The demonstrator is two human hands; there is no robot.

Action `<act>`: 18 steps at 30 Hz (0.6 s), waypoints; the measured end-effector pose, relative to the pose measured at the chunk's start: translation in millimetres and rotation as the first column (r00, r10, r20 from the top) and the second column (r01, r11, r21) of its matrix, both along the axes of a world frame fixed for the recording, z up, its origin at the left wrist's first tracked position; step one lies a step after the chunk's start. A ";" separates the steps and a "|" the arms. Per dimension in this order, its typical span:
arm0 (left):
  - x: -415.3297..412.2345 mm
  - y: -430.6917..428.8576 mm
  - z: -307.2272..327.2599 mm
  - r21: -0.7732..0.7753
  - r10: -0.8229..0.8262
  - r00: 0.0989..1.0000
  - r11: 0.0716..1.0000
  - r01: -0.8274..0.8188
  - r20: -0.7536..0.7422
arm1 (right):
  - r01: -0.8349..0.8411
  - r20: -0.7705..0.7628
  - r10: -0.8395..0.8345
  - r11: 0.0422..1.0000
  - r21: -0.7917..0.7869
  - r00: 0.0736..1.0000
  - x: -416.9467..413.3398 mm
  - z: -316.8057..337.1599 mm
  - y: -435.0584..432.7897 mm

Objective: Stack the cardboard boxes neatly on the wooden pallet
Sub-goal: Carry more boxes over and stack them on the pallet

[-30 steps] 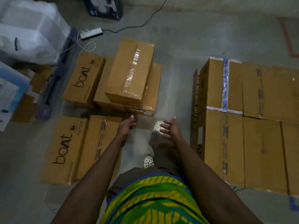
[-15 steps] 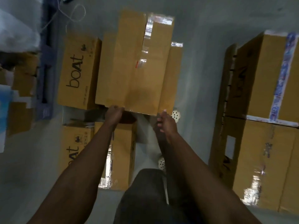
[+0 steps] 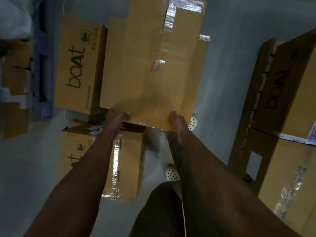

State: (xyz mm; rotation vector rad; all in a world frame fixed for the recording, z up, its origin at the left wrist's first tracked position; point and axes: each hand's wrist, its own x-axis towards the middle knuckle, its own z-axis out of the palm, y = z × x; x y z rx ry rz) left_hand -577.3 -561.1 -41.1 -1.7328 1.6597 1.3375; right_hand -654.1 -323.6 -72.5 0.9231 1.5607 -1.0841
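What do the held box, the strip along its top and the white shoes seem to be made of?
The box looks like brown cardboard, matte, with folded flaps. The strip is probably clear plastic tape: glossy, it glints along the seam. The shoes seem moulded foam or rubber, white with round holes; uncertain.

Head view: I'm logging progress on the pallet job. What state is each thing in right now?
top box: taped shut, lying over another box, near end held.
left hand: grips the top box's near left corner.
right hand: holds its near right corner.
lower box: flat, under the top box.
boat box: closed, logo up, untouched.
stacked boxes: taped shut, piled at right.
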 end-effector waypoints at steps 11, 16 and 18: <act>-1.1 68.7 138.3 -0.236 0.056 0.951 0.963 -0.132 -0.303 | 0.166 -0.578 0.007 0.955 0.246 0.816 3.2 159.4 48.2; 30.2 104.0 248.5 -0.246 -0.055 0.793 0.961 -0.122 -0.607 | 0.362 -0.789 -0.013 0.893 0.268 0.615 55.8 257.8 88.7; 58.5 130.9 295.3 -0.218 -0.087 0.705 0.971 -0.098 -0.704 | 0.470 -0.825 -0.020 0.830 0.302 0.564 96.6 297.3 113.8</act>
